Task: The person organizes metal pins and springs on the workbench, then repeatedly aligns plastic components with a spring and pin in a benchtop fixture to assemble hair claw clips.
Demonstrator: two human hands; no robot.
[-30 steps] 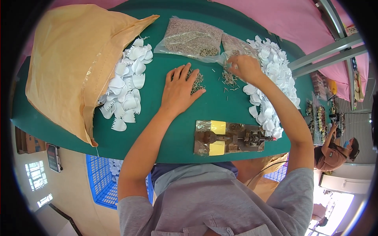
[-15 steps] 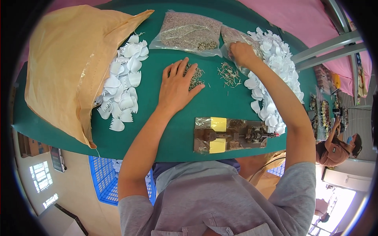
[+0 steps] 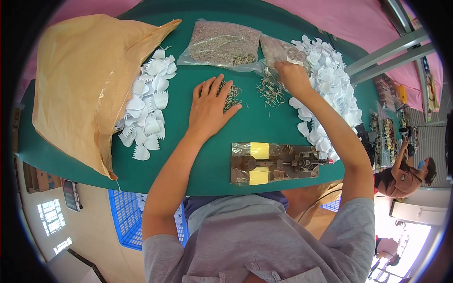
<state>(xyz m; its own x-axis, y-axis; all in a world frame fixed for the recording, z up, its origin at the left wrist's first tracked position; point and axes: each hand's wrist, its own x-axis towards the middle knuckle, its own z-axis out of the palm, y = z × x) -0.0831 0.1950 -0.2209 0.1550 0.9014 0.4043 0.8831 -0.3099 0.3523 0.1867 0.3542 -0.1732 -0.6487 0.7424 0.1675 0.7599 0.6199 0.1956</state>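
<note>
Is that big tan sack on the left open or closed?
Open. The tan sack lies on its side on the green table, and white comb-shaped pieces spill from its mouth.

Matt green tabletop [image 3: 198, 165], probably felt. Crinkly tan paper sack [image 3: 80, 80] upper left, glossy clear plastic bags [image 3: 222, 45] up top, dull rusty metal tool [image 3: 278, 162], smooth white plastic-looking pieces [image 3: 148, 113].

A small heap of thin metal pins [image 3: 232, 95] lay on the green table, partly under the left hand [image 3: 210, 107]. To its right, a looser scatter of pins [image 3: 270, 89] fanned out just beside the right hand [image 3: 293, 77], near a clear bag [image 3: 279, 49].
</note>
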